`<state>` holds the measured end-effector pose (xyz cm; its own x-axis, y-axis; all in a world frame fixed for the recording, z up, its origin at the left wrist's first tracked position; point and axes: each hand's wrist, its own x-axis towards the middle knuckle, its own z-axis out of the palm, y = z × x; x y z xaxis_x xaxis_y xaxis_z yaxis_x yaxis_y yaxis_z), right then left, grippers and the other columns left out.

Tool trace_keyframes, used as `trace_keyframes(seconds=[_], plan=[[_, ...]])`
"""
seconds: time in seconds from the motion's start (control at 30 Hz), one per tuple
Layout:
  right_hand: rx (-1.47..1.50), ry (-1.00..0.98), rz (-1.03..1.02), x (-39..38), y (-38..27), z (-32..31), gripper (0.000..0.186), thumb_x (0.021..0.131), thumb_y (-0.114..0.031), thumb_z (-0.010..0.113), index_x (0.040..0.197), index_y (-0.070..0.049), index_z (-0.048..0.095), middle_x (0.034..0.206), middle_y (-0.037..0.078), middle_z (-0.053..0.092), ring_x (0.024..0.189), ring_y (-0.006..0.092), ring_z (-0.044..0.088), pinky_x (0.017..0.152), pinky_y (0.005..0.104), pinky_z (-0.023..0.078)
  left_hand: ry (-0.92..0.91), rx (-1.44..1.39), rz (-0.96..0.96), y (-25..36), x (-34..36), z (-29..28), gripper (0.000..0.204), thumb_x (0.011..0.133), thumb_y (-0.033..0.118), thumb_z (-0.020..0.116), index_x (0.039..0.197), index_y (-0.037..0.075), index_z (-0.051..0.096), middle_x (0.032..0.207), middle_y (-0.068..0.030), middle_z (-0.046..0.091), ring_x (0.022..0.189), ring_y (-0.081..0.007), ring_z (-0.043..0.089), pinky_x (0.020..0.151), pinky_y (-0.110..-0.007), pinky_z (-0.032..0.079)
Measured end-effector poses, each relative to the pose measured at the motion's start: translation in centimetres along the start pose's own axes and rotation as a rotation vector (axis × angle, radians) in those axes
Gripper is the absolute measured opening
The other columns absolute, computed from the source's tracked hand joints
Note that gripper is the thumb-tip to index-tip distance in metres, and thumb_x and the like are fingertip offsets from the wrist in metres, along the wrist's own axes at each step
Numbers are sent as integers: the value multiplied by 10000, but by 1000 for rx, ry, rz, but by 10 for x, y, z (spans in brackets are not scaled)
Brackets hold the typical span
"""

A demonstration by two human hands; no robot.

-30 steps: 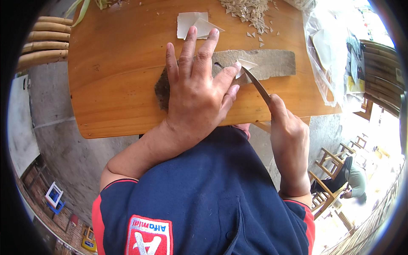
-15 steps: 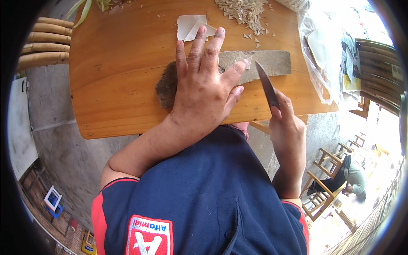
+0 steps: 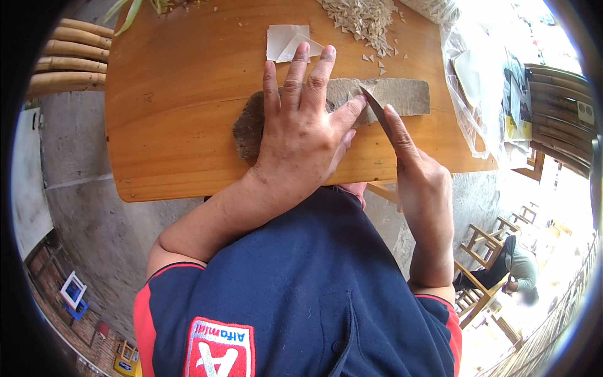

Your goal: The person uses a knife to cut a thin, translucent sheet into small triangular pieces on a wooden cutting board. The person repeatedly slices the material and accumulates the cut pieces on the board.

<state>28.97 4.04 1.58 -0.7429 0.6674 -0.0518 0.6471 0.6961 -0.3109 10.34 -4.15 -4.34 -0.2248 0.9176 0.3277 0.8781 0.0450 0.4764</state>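
Note:
My left hand (image 3: 301, 125) lies palm down with spread fingers over a weathered wooden board (image 3: 408, 94), its thumb pressing on a small pale piece (image 3: 353, 91). My right hand (image 3: 418, 176) grips a knife (image 3: 377, 110), index finger along the blade, whose tip rests at that piece beside my left thumb. Just beyond my left fingertips, pale square sheets (image 3: 282, 39) overlap on the table (image 3: 163, 125). Farther back is a pile of small pale triangles (image 3: 367, 25), with a few scattered toward the board.
A clear plastic bag (image 3: 471, 94) lies along the table's right side. Green strips (image 3: 129, 16) sit at the back left. Bamboo seats (image 3: 69, 60) flank the table. At the lower right, a co-worker (image 3: 521, 270) in a light green top sits among wooden chairs (image 3: 483, 242).
The knife pulled back right half a second ago and is now up against the pale piece again. My right index finger now stretches along the blade. My left hand has shifted slightly.

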Motion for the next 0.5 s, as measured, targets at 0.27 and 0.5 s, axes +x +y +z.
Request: trace_keyframes(seconds=[0.27,0.5], plan=[[-105,-47,53,-4,-16,4,799,860,51,609,1597,-201,429,714,137,566,623,280,634,637,427,541,26,45,11,1,-1,4,407,828,293,803,1229,246,752,1585,-218,380,1526,-438,244,1211,-690,158],[-158,-81,88,-11,-20,-1,830,851,119,555,1603,-204,417,725,169,552,636,300,632,655,438,531,-4,50,0,1,-2,2,462,843,232,797,1296,248,708,1608,-221,337,1528,-453,225,1183,-716,214]])
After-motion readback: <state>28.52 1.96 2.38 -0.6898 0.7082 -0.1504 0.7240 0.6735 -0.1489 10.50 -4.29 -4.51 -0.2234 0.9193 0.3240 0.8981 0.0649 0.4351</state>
